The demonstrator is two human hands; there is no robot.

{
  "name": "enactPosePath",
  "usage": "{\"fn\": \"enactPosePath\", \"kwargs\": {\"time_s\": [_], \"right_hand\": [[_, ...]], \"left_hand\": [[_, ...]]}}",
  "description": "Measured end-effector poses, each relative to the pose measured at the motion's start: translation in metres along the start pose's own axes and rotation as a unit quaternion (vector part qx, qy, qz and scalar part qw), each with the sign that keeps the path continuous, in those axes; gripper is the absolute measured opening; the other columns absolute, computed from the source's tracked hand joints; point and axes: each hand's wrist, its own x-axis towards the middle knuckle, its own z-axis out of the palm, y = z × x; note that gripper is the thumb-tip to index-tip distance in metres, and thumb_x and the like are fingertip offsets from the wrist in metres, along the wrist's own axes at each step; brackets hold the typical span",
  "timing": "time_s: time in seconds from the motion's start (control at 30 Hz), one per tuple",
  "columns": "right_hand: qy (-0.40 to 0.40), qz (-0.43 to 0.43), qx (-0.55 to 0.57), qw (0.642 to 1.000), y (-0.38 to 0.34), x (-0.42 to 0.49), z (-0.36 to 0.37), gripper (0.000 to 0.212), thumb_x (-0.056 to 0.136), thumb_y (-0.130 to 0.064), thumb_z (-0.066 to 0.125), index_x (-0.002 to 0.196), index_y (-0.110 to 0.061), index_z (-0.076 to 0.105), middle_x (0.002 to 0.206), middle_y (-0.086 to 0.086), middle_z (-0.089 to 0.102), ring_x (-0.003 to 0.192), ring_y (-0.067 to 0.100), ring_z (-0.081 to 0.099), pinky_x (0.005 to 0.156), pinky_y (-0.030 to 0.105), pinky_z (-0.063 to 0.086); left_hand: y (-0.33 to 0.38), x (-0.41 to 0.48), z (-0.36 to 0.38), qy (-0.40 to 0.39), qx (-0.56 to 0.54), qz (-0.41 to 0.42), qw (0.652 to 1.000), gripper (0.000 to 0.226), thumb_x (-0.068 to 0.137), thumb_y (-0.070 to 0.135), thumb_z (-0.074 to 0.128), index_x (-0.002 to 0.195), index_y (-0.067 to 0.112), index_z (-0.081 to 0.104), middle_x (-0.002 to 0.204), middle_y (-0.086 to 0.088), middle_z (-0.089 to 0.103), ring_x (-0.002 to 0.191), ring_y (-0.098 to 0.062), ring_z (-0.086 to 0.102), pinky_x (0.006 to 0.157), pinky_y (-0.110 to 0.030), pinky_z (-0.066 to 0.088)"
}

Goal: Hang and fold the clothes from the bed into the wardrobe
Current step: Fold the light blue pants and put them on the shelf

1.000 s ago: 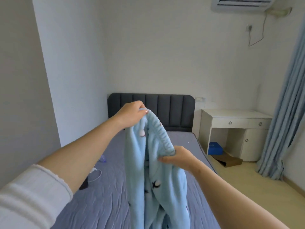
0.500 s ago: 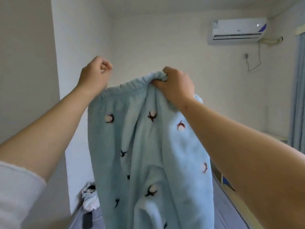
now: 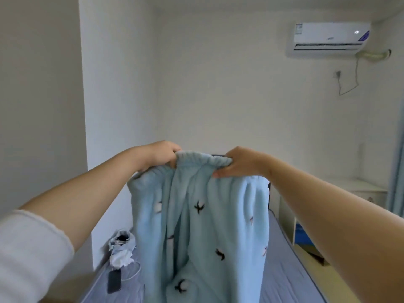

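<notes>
Holding pale-blue fleece pyjama trousers [image 3: 203, 226] by the elastic waistband, left hand [image 3: 162, 155] and right hand [image 3: 238, 162] both gripping, above the grey-blue bed [image 3: 284, 278]. Step: shake-out; next, fold legs together.

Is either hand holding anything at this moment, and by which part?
The light blue fleece pants, held by the gathered waistband: the left hand grips it on the left, the right hand on the right. The rest hangs down.

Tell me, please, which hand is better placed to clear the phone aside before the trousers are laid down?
Probably the left hand: the phone lies on the bed on its side, below that arm. The right hand, also gripping the trousers, is farther across.
</notes>
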Motion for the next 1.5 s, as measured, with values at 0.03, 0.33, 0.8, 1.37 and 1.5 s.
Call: {"fn": "enactPosePath", "kwargs": {"time_s": [0.03,0.33,0.8,1.37,1.5], "right_hand": [[-0.027,0.028,-0.019,0.999,0.007,-0.002,0.005,0.045,0.066,-0.06,0.069,0.078,-0.017,0.064,0.071,-0.006,0.06,0.068,0.012,0.057,0.058,0.025,0.042],[0.034,0.023,0.037,0.998,0.035,-0.005,0.012,0.04,0.074,-0.048,0.07,0.083,-0.01,0.062,0.08,0.001,0.062,0.077,0.018,0.057,0.067,0.03,0.045],[0.134,0.021,-0.055,0.989,0.046,-0.01,0.006,0.033,0.072,-0.046,0.071,0.072,-0.019,0.053,0.067,-0.009,0.051,0.072,0.017,0.05,0.051,0.025,0.032],[0.559,0.015,-0.056,0.827,-0.043,0.03,-0.114,0.021,0.09,-0.008,0.04,0.108,-0.015,0.047,0.107,0.012,0.053,0.094,0.03,0.049,0.075,0.032,0.021],[0.6,-0.03,-0.043,0.798,-0.065,0.036,-0.143,0.022,0.087,-0.008,0.042,0.106,-0.016,0.048,0.104,0.01,0.052,0.088,0.027,0.046,0.074,0.031,0.022]], "left_hand": [[0.001,0.001,0.002,0.014,-0.02,-0.002,1.0,0.023,0.076,-0.012,0.041,0.068,0.007,0.051,0.065,-0.006,0.046,0.062,-0.018,0.042,0.057,-0.025,0.035],[0.002,0.008,0.009,-0.008,0.195,0.089,0.977,0.029,0.075,0.049,0.069,0.07,0.027,0.052,0.068,0.014,0.056,0.065,-0.003,0.051,0.057,-0.02,0.037],[-0.01,0.013,0.01,-0.122,0.32,0.096,0.934,0.026,0.082,0.008,0.056,0.1,0.025,0.049,0.093,0.011,0.056,0.09,-0.012,0.051,0.064,-0.013,0.04],[0.085,0.021,-0.138,0.548,0.363,0.147,0.739,0.014,0.092,0.015,0.041,0.099,0.008,0.052,0.099,-0.023,0.053,0.084,-0.044,0.056,0.061,-0.036,0.028],[0.097,0.007,-0.172,0.581,0.388,0.177,0.693,0.015,0.09,0.012,0.043,0.1,0.007,0.052,0.1,-0.025,0.052,0.082,-0.045,0.055,0.058,-0.035,0.027]]}}
